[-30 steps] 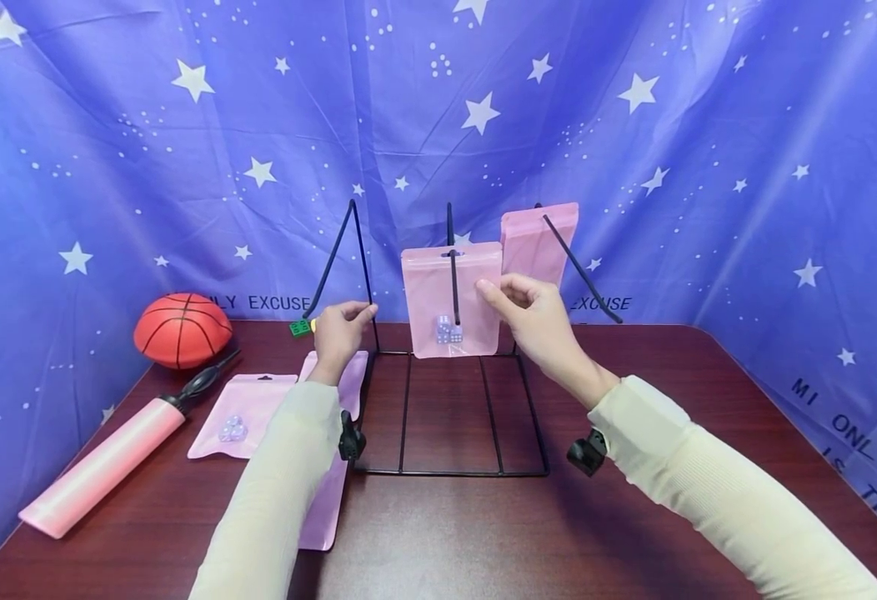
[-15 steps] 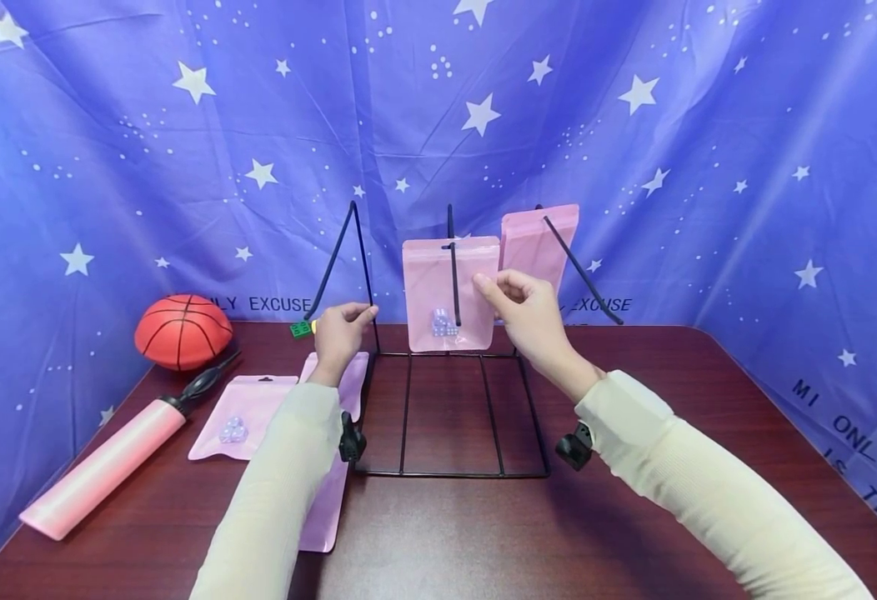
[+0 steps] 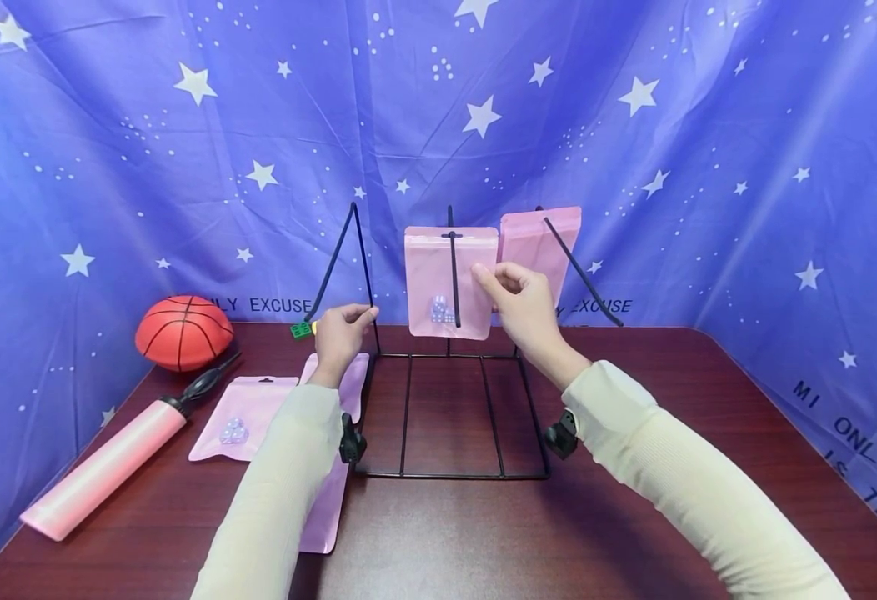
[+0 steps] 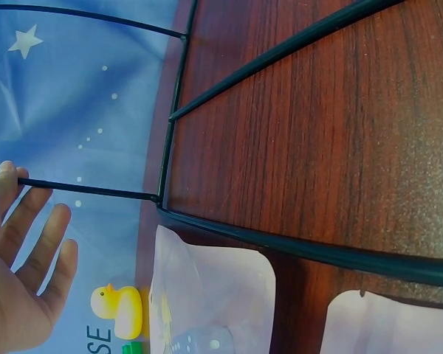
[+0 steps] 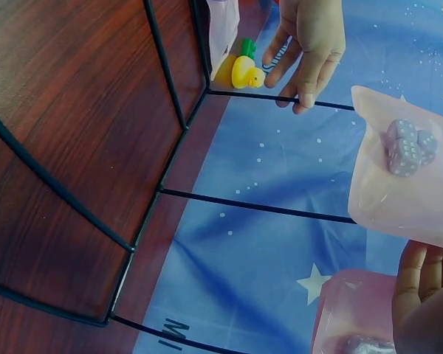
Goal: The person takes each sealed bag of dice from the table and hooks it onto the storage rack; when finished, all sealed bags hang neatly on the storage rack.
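Note:
A black wire display rack (image 3: 449,476) with hooks stands on the table. My left hand (image 3: 341,337) pinches its left upright between thumb and fingers, as the left wrist view (image 4: 22,273) also shows. With thumb and forefinger, my right hand (image 3: 526,312) grips the right edge of a pink zip pouch (image 3: 425,265) on the middle hook (image 3: 454,287). Several pale purple dice (image 5: 406,150) show through the pouch's front. The hook passes through the hanging slot at its top. Beside it, another pink pouch (image 3: 524,242) hangs on the right hook (image 3: 581,271).
Left of the rack lie pink pouches (image 3: 247,398), one with dice visible. Farther left are a pink hand pump (image 3: 108,467) and a red toy basketball (image 3: 184,333). A yellow rubber duck (image 4: 122,310) and a green block (image 3: 301,330) sit by the left hook (image 3: 329,262).
My right hand has slid the pouch up and back along the middle hook, moving slightly left with it. My left hand stays on the upright.

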`<state>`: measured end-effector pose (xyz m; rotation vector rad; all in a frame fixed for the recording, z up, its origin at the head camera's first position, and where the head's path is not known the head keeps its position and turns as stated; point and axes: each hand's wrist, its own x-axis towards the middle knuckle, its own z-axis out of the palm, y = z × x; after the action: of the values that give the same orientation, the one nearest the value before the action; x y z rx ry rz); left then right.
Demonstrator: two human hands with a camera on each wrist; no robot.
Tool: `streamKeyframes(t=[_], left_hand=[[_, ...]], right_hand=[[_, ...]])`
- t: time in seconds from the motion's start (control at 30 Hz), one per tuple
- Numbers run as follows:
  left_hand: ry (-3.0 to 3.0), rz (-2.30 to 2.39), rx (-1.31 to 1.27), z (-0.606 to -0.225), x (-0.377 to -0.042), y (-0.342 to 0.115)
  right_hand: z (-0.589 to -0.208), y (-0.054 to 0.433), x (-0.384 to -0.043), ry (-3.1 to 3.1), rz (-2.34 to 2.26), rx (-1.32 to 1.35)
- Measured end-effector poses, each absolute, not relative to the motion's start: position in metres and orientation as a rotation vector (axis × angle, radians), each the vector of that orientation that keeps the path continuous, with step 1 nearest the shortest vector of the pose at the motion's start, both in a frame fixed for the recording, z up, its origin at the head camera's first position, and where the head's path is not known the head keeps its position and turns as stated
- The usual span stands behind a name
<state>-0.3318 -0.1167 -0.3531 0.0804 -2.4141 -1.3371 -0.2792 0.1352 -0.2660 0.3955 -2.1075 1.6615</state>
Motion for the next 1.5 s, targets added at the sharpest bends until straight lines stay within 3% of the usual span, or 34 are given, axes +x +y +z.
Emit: streamKeyframes(t=[1.5], left_hand=[[-2.413,-1.340,0.085,-0.355,-0.333,-0.118]], right_hand=[[-0.255,0.125,-0.310,-2.204,1.502,0.147]])
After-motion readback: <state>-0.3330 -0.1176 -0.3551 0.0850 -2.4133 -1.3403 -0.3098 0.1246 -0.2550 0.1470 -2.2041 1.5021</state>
